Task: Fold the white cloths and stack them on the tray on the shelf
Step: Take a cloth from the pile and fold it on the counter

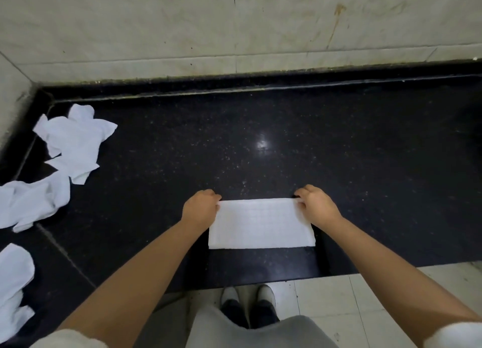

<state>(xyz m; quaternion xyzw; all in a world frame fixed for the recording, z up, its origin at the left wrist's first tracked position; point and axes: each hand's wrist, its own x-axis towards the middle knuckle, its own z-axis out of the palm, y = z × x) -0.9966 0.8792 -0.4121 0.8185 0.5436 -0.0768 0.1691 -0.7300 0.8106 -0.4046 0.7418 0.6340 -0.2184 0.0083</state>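
Note:
A white cloth (260, 223), folded into a flat rectangle, lies on the black stone counter (260, 138) near its front edge. My left hand (200, 208) pinches the cloth's far left corner. My right hand (317, 204) pinches the far right corner. Both hands have curled fingers at the cloth's far edge. No tray or shelf is in view.
Several crumpled white cloths lie at the counter's left: one at the back left (74, 141), one below it (31, 204), one at the left front (13, 290). A beige tiled wall (234, 29) rises behind. My shoes (247, 295) stand on a light tiled floor.

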